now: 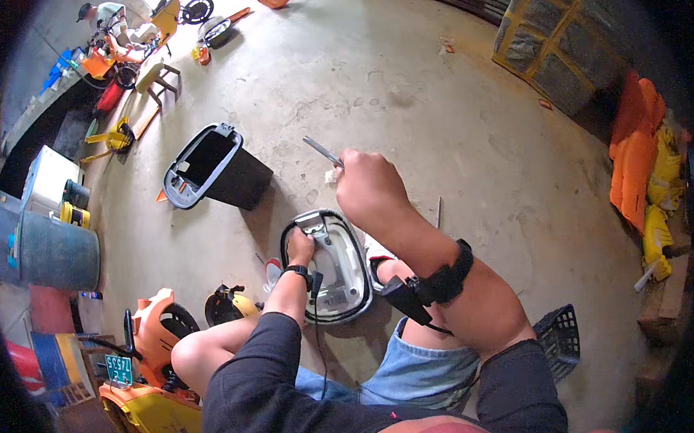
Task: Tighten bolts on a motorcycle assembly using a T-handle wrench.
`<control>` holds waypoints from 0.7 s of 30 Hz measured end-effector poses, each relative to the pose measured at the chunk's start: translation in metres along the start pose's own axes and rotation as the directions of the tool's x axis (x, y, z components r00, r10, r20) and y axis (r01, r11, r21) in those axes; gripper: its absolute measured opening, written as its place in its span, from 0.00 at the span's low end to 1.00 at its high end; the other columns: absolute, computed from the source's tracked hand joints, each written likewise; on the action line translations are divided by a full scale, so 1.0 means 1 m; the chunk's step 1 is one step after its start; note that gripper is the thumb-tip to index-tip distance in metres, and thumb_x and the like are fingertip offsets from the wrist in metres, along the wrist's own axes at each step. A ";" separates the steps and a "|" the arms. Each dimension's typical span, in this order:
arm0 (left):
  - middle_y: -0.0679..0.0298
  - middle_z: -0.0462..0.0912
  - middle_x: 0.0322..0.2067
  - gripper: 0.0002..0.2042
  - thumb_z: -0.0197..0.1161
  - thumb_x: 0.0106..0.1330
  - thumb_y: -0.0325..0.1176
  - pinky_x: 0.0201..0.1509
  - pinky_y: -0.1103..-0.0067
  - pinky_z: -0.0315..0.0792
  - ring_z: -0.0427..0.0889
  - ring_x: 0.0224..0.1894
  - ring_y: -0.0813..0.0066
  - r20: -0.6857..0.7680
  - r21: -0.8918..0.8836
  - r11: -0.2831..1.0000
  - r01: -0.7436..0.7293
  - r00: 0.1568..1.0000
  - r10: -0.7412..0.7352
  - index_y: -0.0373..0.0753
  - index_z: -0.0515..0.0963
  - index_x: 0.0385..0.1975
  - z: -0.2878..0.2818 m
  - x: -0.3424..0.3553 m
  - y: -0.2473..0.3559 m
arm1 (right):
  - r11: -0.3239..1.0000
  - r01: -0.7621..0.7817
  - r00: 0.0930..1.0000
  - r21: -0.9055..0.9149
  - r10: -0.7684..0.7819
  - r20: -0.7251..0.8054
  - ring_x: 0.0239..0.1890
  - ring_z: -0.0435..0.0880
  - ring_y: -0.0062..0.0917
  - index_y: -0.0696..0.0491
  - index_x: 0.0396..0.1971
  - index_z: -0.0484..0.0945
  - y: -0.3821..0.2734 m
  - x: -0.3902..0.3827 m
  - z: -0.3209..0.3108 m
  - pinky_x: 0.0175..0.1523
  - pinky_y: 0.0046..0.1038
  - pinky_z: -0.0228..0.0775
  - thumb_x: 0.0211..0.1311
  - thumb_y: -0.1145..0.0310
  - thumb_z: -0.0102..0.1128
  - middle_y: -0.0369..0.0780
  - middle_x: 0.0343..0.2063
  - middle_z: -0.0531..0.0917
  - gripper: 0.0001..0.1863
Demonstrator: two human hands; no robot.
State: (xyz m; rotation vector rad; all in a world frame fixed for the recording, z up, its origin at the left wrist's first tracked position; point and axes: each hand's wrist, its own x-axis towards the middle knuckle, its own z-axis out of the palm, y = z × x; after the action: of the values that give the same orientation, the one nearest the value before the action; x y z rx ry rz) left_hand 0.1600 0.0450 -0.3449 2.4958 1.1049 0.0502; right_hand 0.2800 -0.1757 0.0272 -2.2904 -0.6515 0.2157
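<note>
Between my legs on the floor lies an upturned scooter seat [339,272], showing its pale, dark-edged hollow underside. At its far end is a metal bracket [311,220]. My left hand [300,248] reaches into that end beside the bracket, fingers curled down; what they grip, if anything, is too small to make out. Raised above the floor, beyond the seat and to its right, my right hand [369,186] is closed round a slim metal rod-shaped tool [323,151]. The tool's free end points up and left; the rest is hidden in my fist.
A black storage bucket [239,179] lies tilted beyond the seat, left. Orange and yellow scooter panels [155,403] and a yellow-black helmet-like piece [231,305] are near my left knee. A black basket [559,343] sits at right. Orange panels [637,150] line the right side. A person [112,18] works far left.
</note>
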 end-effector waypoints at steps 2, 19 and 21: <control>0.48 0.80 0.35 0.11 0.59 0.54 0.35 0.45 0.61 0.71 0.79 0.40 0.50 -0.013 -0.001 1.000 -0.018 1.000 0.018 0.36 0.75 0.34 -0.001 -0.003 -0.001 | 1.000 0.007 1.000 0.002 -0.007 0.010 0.33 0.80 0.48 0.60 0.27 0.76 0.001 -0.001 0.001 0.40 0.44 0.71 0.52 0.72 0.51 0.54 0.25 0.79 0.08; 0.48 0.80 0.29 0.08 0.51 0.55 0.31 0.40 0.59 0.72 0.80 0.35 0.49 0.023 0.127 0.982 -0.140 0.990 0.138 0.37 0.77 0.26 -0.008 -0.001 -0.002 | 1.000 0.012 1.000 0.023 -0.012 -0.016 0.33 0.81 0.47 0.58 0.28 0.77 -0.016 0.000 -0.001 0.41 0.43 0.72 0.54 0.71 0.51 0.53 0.26 0.80 0.08; 0.49 0.79 0.27 0.07 0.52 0.54 0.32 0.38 0.60 0.72 0.79 0.34 0.49 -0.014 0.091 0.981 -0.173 0.985 0.175 0.37 0.76 0.24 -0.009 0.002 -0.004 | 1.000 0.015 1.000 0.001 -0.015 -0.027 0.33 0.80 0.47 0.59 0.29 0.77 -0.015 0.001 0.000 0.40 0.43 0.72 0.55 0.71 0.51 0.54 0.26 0.80 0.08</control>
State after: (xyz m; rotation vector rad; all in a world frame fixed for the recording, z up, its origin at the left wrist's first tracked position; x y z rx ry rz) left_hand 0.1575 0.0520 -0.3385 2.6729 0.9134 0.0795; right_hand 0.2750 -0.1660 0.0373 -2.2826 -0.6539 0.1774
